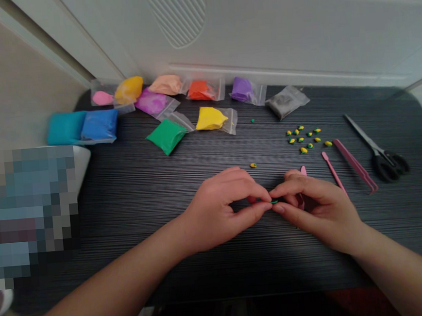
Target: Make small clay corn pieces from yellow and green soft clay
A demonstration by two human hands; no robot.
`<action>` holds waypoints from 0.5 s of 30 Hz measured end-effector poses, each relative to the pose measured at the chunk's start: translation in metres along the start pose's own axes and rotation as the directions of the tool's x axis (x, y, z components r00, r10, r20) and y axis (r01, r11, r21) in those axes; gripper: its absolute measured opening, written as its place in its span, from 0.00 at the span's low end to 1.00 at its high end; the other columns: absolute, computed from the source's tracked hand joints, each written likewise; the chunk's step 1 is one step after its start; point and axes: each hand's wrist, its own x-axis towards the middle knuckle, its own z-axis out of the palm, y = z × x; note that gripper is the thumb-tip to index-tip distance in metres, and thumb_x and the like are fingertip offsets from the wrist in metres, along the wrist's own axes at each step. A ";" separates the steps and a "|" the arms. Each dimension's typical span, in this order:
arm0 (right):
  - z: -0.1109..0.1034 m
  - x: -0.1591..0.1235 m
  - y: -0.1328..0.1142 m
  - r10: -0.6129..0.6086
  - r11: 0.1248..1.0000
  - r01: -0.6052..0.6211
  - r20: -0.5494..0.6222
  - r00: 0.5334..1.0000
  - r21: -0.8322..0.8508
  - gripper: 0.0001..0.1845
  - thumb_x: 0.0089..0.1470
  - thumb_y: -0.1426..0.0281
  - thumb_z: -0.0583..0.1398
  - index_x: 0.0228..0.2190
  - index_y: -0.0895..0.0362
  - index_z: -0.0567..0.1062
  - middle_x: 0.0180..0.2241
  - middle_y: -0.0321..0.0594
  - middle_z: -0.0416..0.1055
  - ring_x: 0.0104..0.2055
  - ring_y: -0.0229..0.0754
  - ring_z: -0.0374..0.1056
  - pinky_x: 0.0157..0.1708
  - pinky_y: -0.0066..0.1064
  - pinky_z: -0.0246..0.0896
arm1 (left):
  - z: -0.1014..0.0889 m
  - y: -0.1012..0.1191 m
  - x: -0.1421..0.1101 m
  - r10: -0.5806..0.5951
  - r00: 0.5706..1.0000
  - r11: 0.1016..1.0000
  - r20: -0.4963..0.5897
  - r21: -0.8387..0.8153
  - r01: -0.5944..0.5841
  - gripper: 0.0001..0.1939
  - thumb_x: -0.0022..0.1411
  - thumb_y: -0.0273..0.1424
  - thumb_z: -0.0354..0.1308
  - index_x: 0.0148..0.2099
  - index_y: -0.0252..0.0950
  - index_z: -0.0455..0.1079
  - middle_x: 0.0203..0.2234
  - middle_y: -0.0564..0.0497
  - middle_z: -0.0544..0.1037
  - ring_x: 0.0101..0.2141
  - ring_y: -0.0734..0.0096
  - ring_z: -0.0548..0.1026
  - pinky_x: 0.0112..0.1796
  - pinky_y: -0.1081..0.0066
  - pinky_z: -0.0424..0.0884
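Between the fingertips of both hands is a small, thin strip of green modelling clay (275,201). My left hand (232,200) pinches it from the left with thumb and forefinger. My right hand (313,203) meets it from the right, its thumb and fingers also pinched close; a pink tool (303,170) shows partly behind that hand. Just beyond my left hand lies one small yellow and green clay piece (253,165). Several similar yellow pieces with green bases (303,150) are grouped farther off to the right. A tiny green clay ball (252,120) sits by itself near the back.
Clay bags line the back, among them green (167,136), yellow (211,118), purple (242,90), grey (286,102) and blue (99,125). On the right lie a pink stick tool (332,170), pink tweezers (355,165) and black-handled scissors (382,159). A white panel (296,34) rises behind the dark table (126,194).
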 end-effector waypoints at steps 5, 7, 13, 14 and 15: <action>0.000 0.001 -0.001 -0.019 0.999 0.017 -0.040 0.999 -0.033 0.08 0.47 0.74 0.58 0.32 0.51 0.71 0.16 0.28 0.57 0.23 0.33 0.55 0.35 0.34 0.51 | 0.000 0.000 -0.001 -0.026 0.999 1.000 0.021 0.014 0.026 0.05 0.54 0.29 0.55 0.33 0.36 0.70 0.24 0.53 0.72 0.29 0.77 0.68 0.33 0.75 0.65; 0.000 0.001 -0.001 -0.016 0.999 0.013 -0.061 0.998 -0.040 0.08 0.47 0.74 0.58 0.32 0.51 0.70 0.15 0.28 0.58 0.23 0.34 0.55 0.35 0.34 0.51 | 0.000 -0.001 -0.001 -0.030 0.999 0.999 0.020 0.016 0.030 0.05 0.54 0.29 0.55 0.34 0.35 0.70 0.24 0.53 0.72 0.29 0.77 0.68 0.34 0.75 0.65; 0.000 0.001 -0.001 -0.061 0.995 0.056 -0.059 0.996 -0.079 0.07 0.47 0.74 0.58 0.31 0.52 0.70 0.16 0.29 0.59 0.22 0.34 0.55 0.32 0.33 0.51 | 0.001 -0.001 0.000 -0.048 0.999 0.999 0.023 0.010 0.047 0.05 0.54 0.29 0.56 0.34 0.35 0.70 0.24 0.54 0.71 0.29 0.77 0.68 0.35 0.76 0.65; 0.000 0.001 -0.002 -0.073 0.994 0.068 -0.055 0.996 -0.087 0.07 0.47 0.74 0.57 0.31 0.53 0.71 0.17 0.29 0.58 0.22 0.34 0.55 0.32 0.33 0.52 | 0.001 -0.001 0.000 -0.052 0.998 0.999 0.025 0.011 0.051 0.05 0.54 0.29 0.55 0.34 0.35 0.70 0.24 0.54 0.71 0.30 0.77 0.68 0.35 0.75 0.65; 0.000 0.001 -0.002 -0.081 0.993 0.076 -0.049 0.996 -0.096 0.07 0.47 0.74 0.57 0.31 0.53 0.71 0.17 0.29 0.58 0.22 0.33 0.55 0.33 0.34 0.52 | 0.001 -0.001 0.000 -0.054 0.998 0.999 0.026 0.012 0.053 0.05 0.54 0.29 0.55 0.34 0.35 0.70 0.24 0.54 0.71 0.30 0.77 0.68 0.34 0.75 0.65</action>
